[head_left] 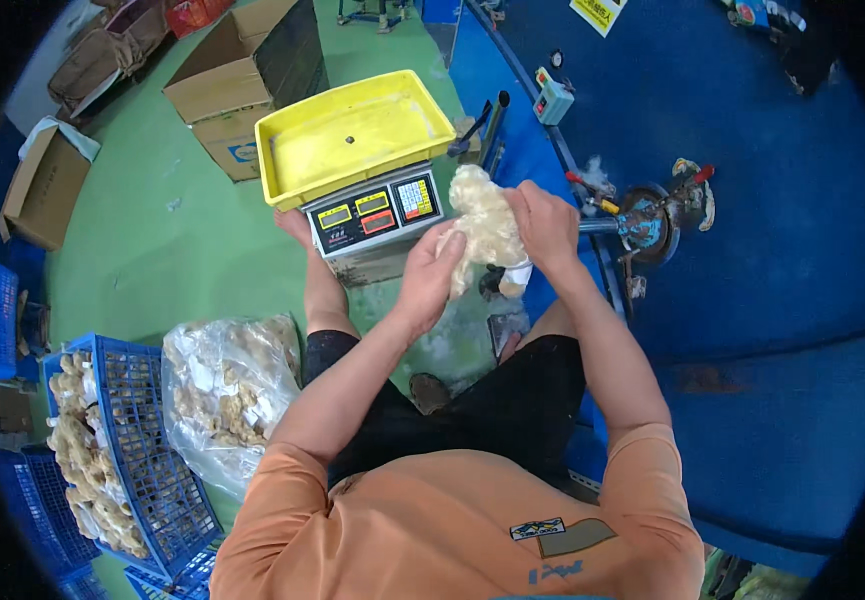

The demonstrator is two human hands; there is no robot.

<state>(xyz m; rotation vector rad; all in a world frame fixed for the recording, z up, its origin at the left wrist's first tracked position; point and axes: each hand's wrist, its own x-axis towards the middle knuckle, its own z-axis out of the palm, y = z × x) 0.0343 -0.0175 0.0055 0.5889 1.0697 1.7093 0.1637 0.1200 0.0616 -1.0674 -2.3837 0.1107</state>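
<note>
A cream-coloured plush toy (485, 222), soft and fluffy, is held up in front of me between both hands. My left hand (434, 276) grips its lower left side, thumb on top. On its right side, my right hand (546, 228) has its fingers closed around the plush. A white patch, perhaps a label, shows at the toy's lower end. Just right of my right hand, a metal tube (600, 227) sticks out from a round fitting (649, 226) on the blue machine (752, 270). Whether the toy is stuffed, I cannot tell.
A yellow tray (372, 158) rests on a digital scale (377, 215) ahead. Left of me stand a clear bag of plush pieces (232, 385) and a blue crate (152, 460) filled with more. Cardboard boxes (227, 95) stand on the green floor at far left.
</note>
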